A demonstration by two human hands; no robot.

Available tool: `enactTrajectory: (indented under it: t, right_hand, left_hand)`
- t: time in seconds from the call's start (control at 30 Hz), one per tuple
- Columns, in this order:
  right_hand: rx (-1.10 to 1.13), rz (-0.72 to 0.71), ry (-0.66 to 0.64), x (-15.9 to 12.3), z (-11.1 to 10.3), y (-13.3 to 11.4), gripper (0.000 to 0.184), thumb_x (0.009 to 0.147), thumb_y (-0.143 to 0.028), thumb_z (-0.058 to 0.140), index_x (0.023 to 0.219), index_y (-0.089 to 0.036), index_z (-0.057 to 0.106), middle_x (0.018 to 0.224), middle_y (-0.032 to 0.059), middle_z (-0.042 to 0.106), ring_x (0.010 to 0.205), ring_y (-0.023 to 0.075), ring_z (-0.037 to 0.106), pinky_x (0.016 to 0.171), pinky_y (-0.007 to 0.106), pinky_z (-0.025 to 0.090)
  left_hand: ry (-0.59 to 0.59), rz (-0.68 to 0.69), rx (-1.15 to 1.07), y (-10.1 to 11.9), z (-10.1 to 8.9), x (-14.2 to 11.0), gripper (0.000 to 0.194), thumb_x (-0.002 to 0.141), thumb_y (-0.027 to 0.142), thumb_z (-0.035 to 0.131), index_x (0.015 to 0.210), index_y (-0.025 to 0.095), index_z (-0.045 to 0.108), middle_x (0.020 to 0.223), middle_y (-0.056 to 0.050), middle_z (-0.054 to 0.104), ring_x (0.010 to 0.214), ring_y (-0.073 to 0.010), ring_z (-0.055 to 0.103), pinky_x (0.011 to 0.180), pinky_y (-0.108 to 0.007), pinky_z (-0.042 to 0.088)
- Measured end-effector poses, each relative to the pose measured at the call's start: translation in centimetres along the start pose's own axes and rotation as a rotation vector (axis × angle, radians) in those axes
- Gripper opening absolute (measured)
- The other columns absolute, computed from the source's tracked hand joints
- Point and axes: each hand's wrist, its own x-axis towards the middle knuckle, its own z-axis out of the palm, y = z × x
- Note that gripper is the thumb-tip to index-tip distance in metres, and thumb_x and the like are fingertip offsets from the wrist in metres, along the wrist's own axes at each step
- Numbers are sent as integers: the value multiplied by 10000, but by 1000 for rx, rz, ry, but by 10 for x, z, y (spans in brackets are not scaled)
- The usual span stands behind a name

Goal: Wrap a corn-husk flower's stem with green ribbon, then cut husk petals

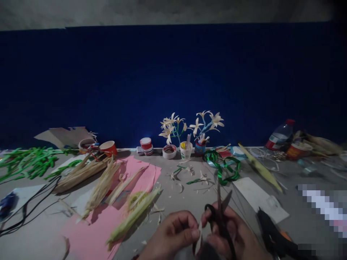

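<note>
Low in the head view, my left hand [173,234] pinches a thin, pale strip of corn husk [199,238] between thumb and fingers. My right hand [240,231] is wrapped round a pair of dark-handled scissors [219,213], whose blades point away from me and stand apart. The strip hangs between both hands, close to the scissors' handle loops; whether the right fingertips touch it, I cannot tell. Beyond the hands, small husk flower pieces [202,177] and scraps lie on the grey table [187,198]. A loose green ribbon [229,177] curls just past the blade tips.
Husk flowers [169,128] stand in a white cup [186,151] along the blue wall [135,79]. Corn husks [100,191] cover pink paper [92,231] on the left. A black glue gun [271,227] lies right of my right hand. A plastic bottle [280,135] leans farther back.
</note>
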Motion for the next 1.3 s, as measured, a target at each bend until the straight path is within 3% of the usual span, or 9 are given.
enactTrajectory:
  t: [0.17, 0.37, 0.53, 0.63, 0.77, 0.87, 1.0, 1.13, 1.3]
  right_hand:
    - [-20, -34, -224, 11, 5, -21, 253, 726, -318, 734, 933, -245, 607, 741, -13, 642, 630, 168, 631, 579, 268, 516]
    - [-47, -46, -187, 9, 6, -21, 221, 693, -195, 734, 874, -218, 610, 807, 11, 680, 696, 161, 629, 646, 268, 498]
    - [-8, -59, -138, 9, 6, -22, 232, 680, -240, 751, 872, -210, 626, 760, -9, 658, 645, 148, 624, 599, 258, 494]
    - [9, -38, -107, 12, 7, -23, 243, 665, -250, 772, 826, -209, 595, 737, -20, 646, 619, 133, 612, 585, 244, 480]
    - [-18, -4, 16, 18, 8, -25, 277, 623, -173, 772, 808, -219, 570, 742, -31, 654, 669, 143, 620, 612, 232, 470]
    - [-74, -17, 11, 21, 8, -25, 252, 619, -139, 739, 795, -214, 574, 733, -40, 641, 662, 139, 608, 609, 228, 462]
    - [-64, -32, 2, 23, 9, -27, 253, 627, -151, 747, 814, -202, 585, 736, -30, 648, 674, 140, 614, 621, 229, 469]
    - [-9, -37, 128, 18, 12, -25, 247, 649, -310, 803, 782, -210, 620, 713, -17, 666, 671, 165, 636, 602, 244, 497]
    - [53, 102, 269, -6, 22, 11, 439, 605, -550, 809, 888, -236, 690, 774, 37, 730, 737, 229, 683, 683, 282, 549]
  left_hand:
    - [-153, -109, -119, -10, -5, 5, 356, 655, 435, 826, 714, 124, 663, 600, -22, 635, 516, -124, 543, 546, -236, 392]
    - [-201, -192, -293, -16, -1, 8, 413, 603, 431, 849, 711, 58, 710, 536, -25, 582, 424, -71, 449, 468, -205, 302]
    - [-182, -195, -314, -27, 2, 10, 412, 608, 460, 832, 710, 92, 676, 535, -12, 567, 428, -78, 436, 463, -212, 274]
    - [-100, -72, -223, -27, -1, 10, 438, 676, 545, 764, 744, 133, 634, 612, -25, 584, 514, -118, 488, 534, -242, 349]
    - [33, 189, 284, -12, -4, 2, 330, 761, 464, 726, 759, 169, 578, 723, -13, 548, 694, -155, 486, 651, -264, 359]
    - [86, 199, 487, -2, -3, -3, 258, 815, 392, 666, 726, 174, 559, 725, -10, 540, 708, -163, 480, 666, -272, 354]
    - [76, 148, 426, -1, 1, -3, 251, 818, 377, 640, 700, 183, 535, 676, 4, 519, 649, -155, 467, 619, -271, 351]
    - [97, 167, 371, -3, 2, -1, 293, 826, 412, 634, 682, 187, 512, 631, 17, 485, 621, -151, 439, 599, -270, 330]
    - [216, 335, 263, -1, 7, 0, 262, 843, 373, 637, 690, 193, 523, 805, -26, 529, 774, -186, 486, 708, -280, 361]
